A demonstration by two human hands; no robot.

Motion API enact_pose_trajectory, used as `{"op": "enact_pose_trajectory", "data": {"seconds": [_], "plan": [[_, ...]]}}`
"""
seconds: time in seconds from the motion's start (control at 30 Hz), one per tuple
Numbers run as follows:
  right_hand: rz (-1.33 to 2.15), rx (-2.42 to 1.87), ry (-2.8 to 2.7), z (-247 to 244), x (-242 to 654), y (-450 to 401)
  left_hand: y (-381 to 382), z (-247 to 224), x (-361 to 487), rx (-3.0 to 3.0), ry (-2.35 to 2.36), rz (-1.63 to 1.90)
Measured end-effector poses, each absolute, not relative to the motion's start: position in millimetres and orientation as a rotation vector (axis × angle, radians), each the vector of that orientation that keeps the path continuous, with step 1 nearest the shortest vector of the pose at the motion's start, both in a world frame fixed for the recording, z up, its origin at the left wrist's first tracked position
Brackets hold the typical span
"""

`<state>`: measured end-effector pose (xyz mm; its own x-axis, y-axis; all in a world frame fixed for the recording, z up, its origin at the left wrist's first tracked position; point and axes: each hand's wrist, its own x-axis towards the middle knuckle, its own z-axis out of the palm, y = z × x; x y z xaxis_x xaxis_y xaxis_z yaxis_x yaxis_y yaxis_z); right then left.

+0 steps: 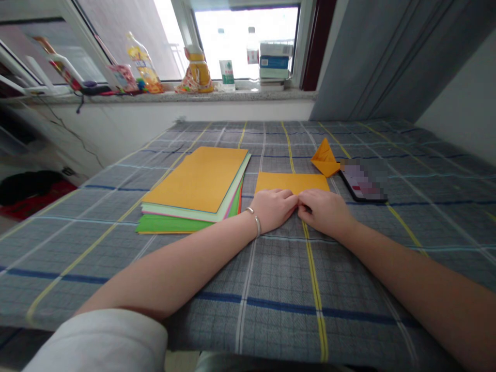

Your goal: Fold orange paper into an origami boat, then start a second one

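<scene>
A sheet of orange paper [292, 182] lies flat on the checked cloth, its near edge under both hands; whether it is folded there is hidden. My left hand [275, 209], with a silver bangle at the wrist, has its fingers closed together over the near edge. Beside it, fingertips meeting near the middle of that edge, my right hand [325, 211] is curled with thumb and forefinger pinched on the paper. Just beyond the paper on the right stands a folded orange paper boat [326, 160] with a pointed peak.
Left of the hands is a stack of coloured paper [197, 178], orange on top. A phone [362, 181] lies right of the folded piece. The checked cloth [194, 320] covers the table. Bottles, a tube and boxes [274, 62] stand on the windowsill [155, 97] behind.
</scene>
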<state>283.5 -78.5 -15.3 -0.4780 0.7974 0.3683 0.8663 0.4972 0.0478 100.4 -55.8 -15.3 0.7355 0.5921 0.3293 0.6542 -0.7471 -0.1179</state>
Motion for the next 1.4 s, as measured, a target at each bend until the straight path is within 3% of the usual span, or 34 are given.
{"op": "enact_pose_trajectory", "data": {"seconds": [1.4], "plan": [[0.005,-1.582,-2.177,-10,325,-61,-41,-15,85,-2.725,-1.149,-0.478]]}}
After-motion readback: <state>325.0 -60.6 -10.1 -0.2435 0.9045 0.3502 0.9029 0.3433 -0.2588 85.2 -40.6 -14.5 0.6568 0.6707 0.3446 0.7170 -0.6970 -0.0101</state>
